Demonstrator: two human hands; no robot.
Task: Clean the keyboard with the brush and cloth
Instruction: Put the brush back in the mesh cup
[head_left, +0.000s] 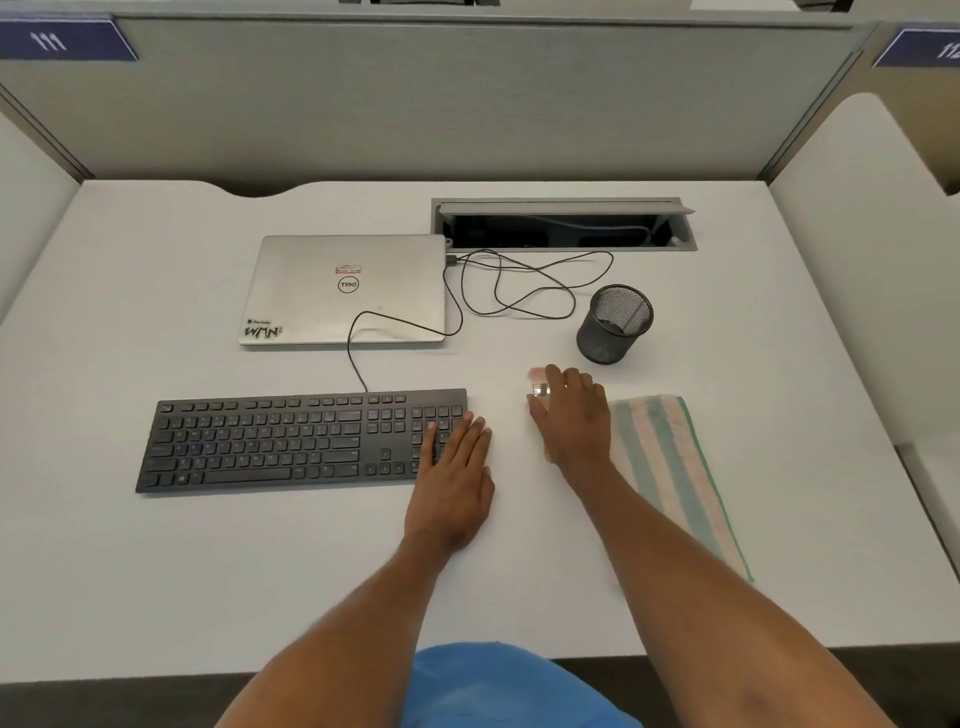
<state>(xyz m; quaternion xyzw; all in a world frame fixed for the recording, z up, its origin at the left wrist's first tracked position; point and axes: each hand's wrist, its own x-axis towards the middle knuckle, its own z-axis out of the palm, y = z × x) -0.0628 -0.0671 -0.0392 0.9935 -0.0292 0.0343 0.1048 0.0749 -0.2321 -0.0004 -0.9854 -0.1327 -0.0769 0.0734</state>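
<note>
A black keyboard (291, 439) lies on the white desk, left of centre. My left hand (454, 473) rests flat on its right end, over the number pad, fingers straight. A small brush (540, 387) with pale bristles and a metal ferrule lies on the desk between the keyboard and the cloth. My right hand (574, 415) lies over the brush's handle, thumb along its left side and fingers fairly straight; only the bristle end and a bit of the handle show. A folded cloth (670, 467) with green and pink stripes lies just right of that hand.
A closed silver laptop (345, 288) sits behind the keyboard, joined to it by a looping black cable (519, 291). A black mesh pen cup (613, 325) stands behind my right hand. An open cable hatch (563, 226) sits at the back. Partition walls enclose the desk.
</note>
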